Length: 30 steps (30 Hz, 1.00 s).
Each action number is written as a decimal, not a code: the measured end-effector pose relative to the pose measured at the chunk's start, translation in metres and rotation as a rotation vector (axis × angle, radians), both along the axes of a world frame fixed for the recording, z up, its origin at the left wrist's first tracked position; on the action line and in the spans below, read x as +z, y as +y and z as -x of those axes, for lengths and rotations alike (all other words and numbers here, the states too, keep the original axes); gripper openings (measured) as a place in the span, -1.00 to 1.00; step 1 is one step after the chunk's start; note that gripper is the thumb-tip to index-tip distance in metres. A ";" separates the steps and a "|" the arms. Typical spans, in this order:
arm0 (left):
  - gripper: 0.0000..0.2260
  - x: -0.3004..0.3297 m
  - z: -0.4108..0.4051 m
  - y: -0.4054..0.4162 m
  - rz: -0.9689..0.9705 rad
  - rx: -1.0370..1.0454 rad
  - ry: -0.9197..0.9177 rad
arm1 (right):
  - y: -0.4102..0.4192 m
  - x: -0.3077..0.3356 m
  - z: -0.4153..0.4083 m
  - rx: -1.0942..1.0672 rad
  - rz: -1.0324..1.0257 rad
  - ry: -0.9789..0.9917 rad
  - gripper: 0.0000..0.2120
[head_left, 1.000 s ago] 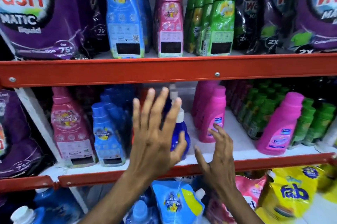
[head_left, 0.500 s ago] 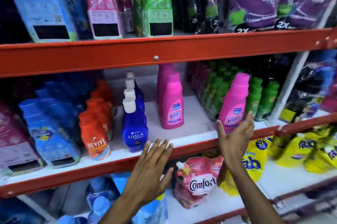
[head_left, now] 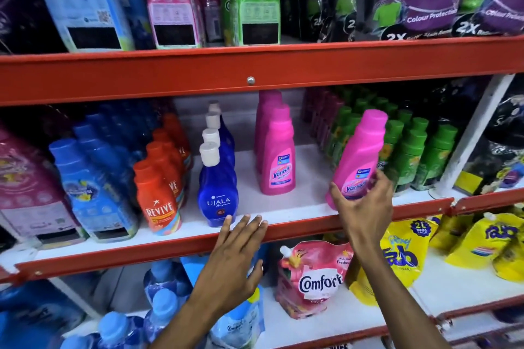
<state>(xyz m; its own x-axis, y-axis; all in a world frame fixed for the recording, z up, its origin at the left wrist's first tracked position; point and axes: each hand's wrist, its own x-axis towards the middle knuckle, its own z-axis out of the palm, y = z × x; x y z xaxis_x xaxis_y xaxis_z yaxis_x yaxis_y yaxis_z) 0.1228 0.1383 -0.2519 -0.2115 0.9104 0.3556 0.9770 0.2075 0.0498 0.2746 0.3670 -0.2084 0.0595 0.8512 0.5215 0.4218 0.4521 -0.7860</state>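
A pink Vanish bottle leans to the right at the front of the middle shelf. My right hand grips its lower part, thumb on the left side and fingers round the right. More pink Vanish bottles stand in a row to its left. My left hand is flat with straight fingers over the shelf's red front edge, just below a blue Ujala bottle, and holds nothing.
Orange Revive bottles and blue softener bottles fill the shelf's left; green bottles crowd its right. Below lie a pink Comfort pouch and yellow fab pouches. The upper red shelf carries tall bottles and purple bags.
The view has swung right. My right hand moved from the shelf front to the leaning pink Vanish bottle and closed round it. My left hand dropped from the blue bottle to the shelf edge.
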 end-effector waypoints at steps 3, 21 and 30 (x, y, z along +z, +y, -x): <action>-0.32 0.001 0.002 -0.001 0.009 -0.009 -0.008 | -0.024 0.003 0.018 0.098 -0.002 -0.041 -0.18; -0.39 0.002 0.007 -0.011 -0.044 -0.053 -0.015 | -0.080 0.007 0.073 0.246 0.044 -0.133 -0.18; -0.44 -0.002 0.028 -0.043 -0.155 -0.017 0.072 | -0.104 0.008 0.071 0.204 -0.183 0.015 -0.20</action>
